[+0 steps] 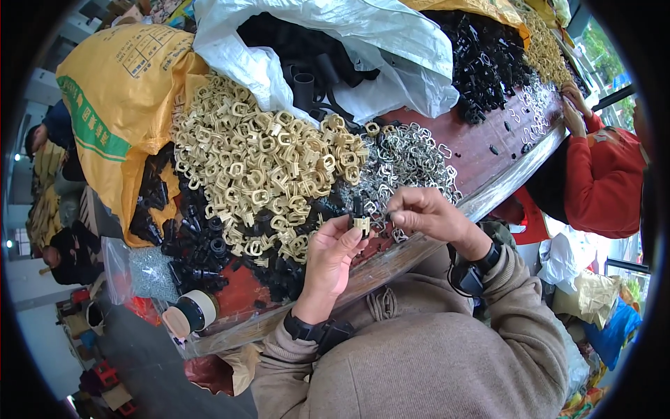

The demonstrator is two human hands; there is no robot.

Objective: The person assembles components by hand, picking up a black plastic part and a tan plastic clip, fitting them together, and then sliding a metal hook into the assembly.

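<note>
Between the thumb and fingers of my left hand stands a small black and cream plastic fitting, its black part upward. My right hand is just to the right of it, thumb and forefinger pinched together. Whatever is in that pinch, if anything, is too small to make out. Beyond my left hand lies a big heap of cream plastic clips. Bent metal loops are piled behind my right hand. Black plastic parts lie to the left, under and beside the cream heap.
A white sack with black tubes sits at the back, beside a yellow sack. A tape roll and a clear bag of small pieces rest at the left edge. Another person's hands work at the far right near black parts.
</note>
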